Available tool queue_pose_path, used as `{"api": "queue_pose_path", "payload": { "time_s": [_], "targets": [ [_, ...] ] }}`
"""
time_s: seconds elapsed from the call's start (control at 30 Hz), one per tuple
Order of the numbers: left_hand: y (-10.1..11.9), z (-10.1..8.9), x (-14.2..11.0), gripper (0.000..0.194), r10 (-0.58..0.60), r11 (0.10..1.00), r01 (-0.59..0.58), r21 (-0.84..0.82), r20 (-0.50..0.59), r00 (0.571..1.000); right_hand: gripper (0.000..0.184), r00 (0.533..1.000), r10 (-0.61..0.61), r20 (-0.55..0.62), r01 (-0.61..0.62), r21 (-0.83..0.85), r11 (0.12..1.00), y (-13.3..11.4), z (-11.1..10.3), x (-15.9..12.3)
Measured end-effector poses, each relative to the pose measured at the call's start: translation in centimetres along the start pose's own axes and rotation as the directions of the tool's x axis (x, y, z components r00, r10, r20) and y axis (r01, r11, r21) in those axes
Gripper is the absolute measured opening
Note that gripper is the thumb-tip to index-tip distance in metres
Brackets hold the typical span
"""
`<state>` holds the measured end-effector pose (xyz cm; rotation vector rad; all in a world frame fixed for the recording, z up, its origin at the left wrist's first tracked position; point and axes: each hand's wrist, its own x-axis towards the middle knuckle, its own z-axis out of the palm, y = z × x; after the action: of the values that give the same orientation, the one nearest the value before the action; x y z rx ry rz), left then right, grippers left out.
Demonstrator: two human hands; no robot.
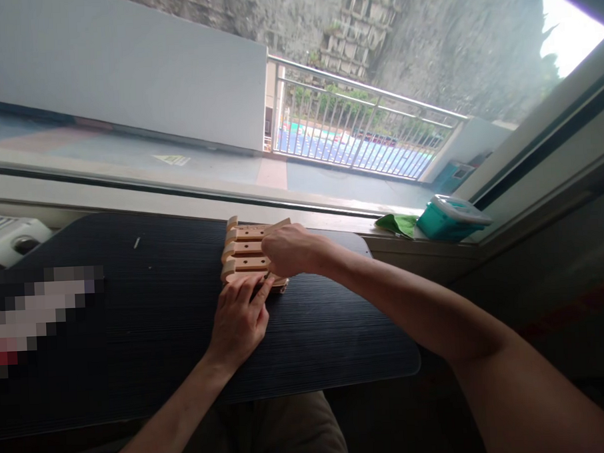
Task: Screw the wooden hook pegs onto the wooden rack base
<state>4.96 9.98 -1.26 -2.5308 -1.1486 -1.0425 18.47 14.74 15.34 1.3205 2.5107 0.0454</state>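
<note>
A pale slatted wooden piece [246, 247] lies on the dark table near the window. Its crosswise slats have small dark holes, and rounded ends line its left side. My left hand [240, 317] grips the near edge, fingers reaching onto the closest slat and the index finger stretched towards a small dark spot. Over the right part of the wood, my right hand [289, 250] is closed in a fist. Whatever it may hold is hidden by the fingers. The right end of the slats is partly covered by this hand.
The dark table [327, 339] has rounded corners and meets the window sill. A small white stick [136, 243] lies on its left part. On the sill are a green cloth [398, 225] and a teal lidded box [449, 219]. A white appliance [13, 236] stands at left.
</note>
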Motion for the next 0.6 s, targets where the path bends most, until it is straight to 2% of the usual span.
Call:
{"api": "queue_pose_path", "payload": {
  "time_s": [0.13,0.4,0.6],
  "targets": [
    [0.0,-0.1,-0.1,0.048,-0.005,1.000,0.005,0.005,0.005,1.000,0.018,1.000,0.013,0.000,-0.013,-0.021,1.000,-0.7,-0.5,-0.3],
    [0.0,0.0,-0.1,0.050,-0.023,1.000,0.023,-0.015,0.019,1.000,0.022,0.992,-0.126,-0.004,0.125,-0.119,0.985,-1.2,-1.3,-2.2],
    [-0.1,-0.1,-0.1,0.047,-0.012,1.000,0.012,-0.009,0.009,1.000,0.023,0.984,-0.171,-0.049,0.165,-0.116,0.980,-0.7,-0.8,-1.1]
  ]
}}
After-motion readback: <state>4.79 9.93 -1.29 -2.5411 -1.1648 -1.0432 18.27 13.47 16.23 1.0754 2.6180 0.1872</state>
